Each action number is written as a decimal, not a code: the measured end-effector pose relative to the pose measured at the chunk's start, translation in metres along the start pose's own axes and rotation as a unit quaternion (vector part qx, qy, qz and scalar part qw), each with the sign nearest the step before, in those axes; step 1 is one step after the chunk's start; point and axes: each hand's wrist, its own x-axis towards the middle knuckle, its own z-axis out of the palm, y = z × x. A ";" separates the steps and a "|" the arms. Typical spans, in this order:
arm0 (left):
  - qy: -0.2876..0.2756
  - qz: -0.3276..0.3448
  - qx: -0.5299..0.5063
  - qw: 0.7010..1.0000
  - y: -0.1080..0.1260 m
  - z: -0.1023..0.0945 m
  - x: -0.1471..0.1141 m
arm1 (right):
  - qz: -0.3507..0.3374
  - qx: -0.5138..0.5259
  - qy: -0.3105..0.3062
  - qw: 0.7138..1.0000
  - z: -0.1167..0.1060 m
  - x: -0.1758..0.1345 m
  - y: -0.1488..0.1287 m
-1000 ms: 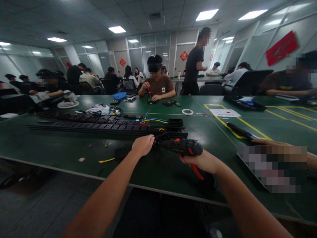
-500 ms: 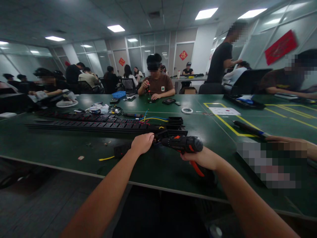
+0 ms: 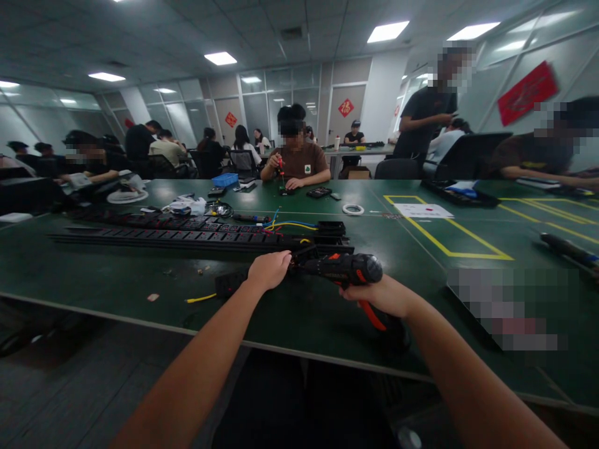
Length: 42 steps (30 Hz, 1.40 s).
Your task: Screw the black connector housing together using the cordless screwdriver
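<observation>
My right hand [image 3: 374, 294] is wrapped round the handle of a black and orange cordless drill [image 3: 346, 269], which lies level and points left. Its front end meets a dark part at the fingers of my left hand [image 3: 270, 270]. Those fingers are closed on a black part [image 3: 229, 284] whose body shows left of the wrist; a short yellow wire [image 3: 202, 299] runs out of it. The exact contact between drill tip and part is hidden. Just beyond my hands lie long black power strips [image 3: 201, 238], with blue and yellow wires [image 3: 285, 223] at their right end.
Small scraps [image 3: 153, 297] lie on the green table [image 3: 116, 274]. A white tape roll [image 3: 353, 209], a paper sheet [image 3: 423, 211] and a dark hand tool [image 3: 568, 249] are farther out. Across the table a person [image 3: 299, 159] works with a red screwdriver [image 3: 281, 165].
The dark hand tool at the right has moved farther right, and the neighbour's hand has left view there. The standing person has turned. My hands and the drill stay nearly still.
</observation>
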 end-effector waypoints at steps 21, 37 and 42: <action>0.000 0.002 0.006 1.000 0.004 -0.006 -0.003 | 0.027 0.068 -0.005 0.997 -0.004 0.004 0.009; 0.011 0.009 -0.004 1.000 0.000 0.000 -0.001 | -0.016 -0.035 0.015 0.999 0.011 -0.007 -0.010; 0.013 0.010 -0.002 1.000 0.000 0.000 -0.001 | 0.000 -0.029 0.022 0.999 0.010 -0.007 -0.007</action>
